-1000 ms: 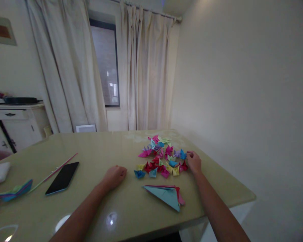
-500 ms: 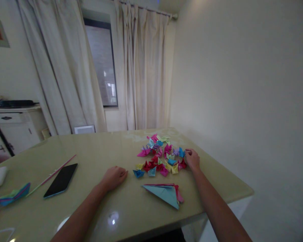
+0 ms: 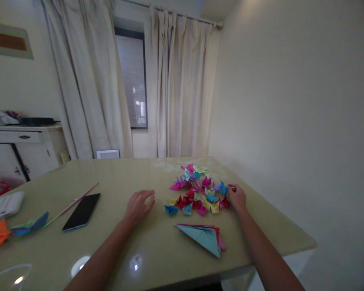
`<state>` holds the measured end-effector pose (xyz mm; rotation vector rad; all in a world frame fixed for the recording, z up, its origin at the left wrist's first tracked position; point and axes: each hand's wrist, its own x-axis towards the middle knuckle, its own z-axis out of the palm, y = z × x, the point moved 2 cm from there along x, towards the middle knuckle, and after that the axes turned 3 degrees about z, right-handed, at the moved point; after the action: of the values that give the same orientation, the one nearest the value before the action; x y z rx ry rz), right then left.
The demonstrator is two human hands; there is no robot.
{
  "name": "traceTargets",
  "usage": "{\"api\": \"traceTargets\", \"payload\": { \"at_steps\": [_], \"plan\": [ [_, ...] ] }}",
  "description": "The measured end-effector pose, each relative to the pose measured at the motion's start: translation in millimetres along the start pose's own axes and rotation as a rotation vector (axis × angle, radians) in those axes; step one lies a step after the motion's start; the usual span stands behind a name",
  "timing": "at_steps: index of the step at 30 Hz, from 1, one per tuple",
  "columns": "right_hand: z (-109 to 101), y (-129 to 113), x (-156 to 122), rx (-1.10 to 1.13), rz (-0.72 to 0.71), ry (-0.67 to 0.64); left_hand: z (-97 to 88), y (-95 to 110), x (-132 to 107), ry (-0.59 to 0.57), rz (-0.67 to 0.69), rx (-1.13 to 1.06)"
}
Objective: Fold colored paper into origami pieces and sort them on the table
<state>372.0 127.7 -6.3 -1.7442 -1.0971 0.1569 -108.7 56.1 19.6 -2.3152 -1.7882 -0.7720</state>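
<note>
Small folded-paper pieces in many colours form a loose pile on the table, among them a blue one (image 3: 171, 210) at the near left and a yellow one (image 3: 214, 207) at the front. My left hand (image 3: 140, 205) is left of the pile, resting near the table with thumb and fingers apart and nothing between them. At the pile's right edge, my right hand (image 3: 238, 198) has its fingers curled together beside a blue folded paper (image 3: 223, 188). Whatever its fingertips may hold is hidden. Closer to me lies a light-blue and pink folded paper fan shape (image 3: 204, 237).
A black phone (image 3: 82, 211) and a thin pink-and-green stick (image 3: 71, 205) lie to the left. Beyond them are a blue-green paper piece (image 3: 30, 226), an orange object (image 3: 1, 232) and a white device (image 3: 6, 207). A wall (image 3: 291, 121) rises along the right side.
My left hand has opened from a closed curl, its thumb and fingers now apart. My right hand stays at the pile's right edge. The whole view has shifted slightly left.
</note>
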Motion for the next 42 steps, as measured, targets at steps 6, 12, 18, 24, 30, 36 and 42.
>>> {"api": "traceTargets", "payload": {
  "at_steps": [6, 12, 18, 24, 30, 36, 42],
  "plan": [
    [-3.6, -1.9, 1.0, -0.018, -0.004, -0.005, 10.1, -3.9, -3.6, -0.044, 0.055, -0.055],
    [-3.4, -2.2, 0.4, -0.018, -0.003, 0.003, 17.0, -3.7, -8.3, -0.158, 0.017, -0.032],
    [-2.1, -1.3, -0.5, -0.001, 0.004, 0.022, 23.4, -7.8, -10.0, -0.043, 0.004, 0.019],
    [-2.3, -0.7, -0.2, 0.006, 0.016, 0.04, 20.3, -6.5, -8.2, 0.051, 0.046, -0.012],
    [1.5, 0.1, 0.3, 0.037, 0.022, 0.049, 6.8, 7.9, -5.7, 0.153, 0.221, -0.061],
    [0.3, -0.9, 2.3, 0.069, 0.035, 0.101, -6.9, 52.0, -10.0, 0.065, 0.393, -0.192],
    [3.2, -0.3, -0.2, 0.043, 0.031, 0.084, -7.8, 140.8, -32.7, -0.277, 0.792, -0.287]
  ]
}}
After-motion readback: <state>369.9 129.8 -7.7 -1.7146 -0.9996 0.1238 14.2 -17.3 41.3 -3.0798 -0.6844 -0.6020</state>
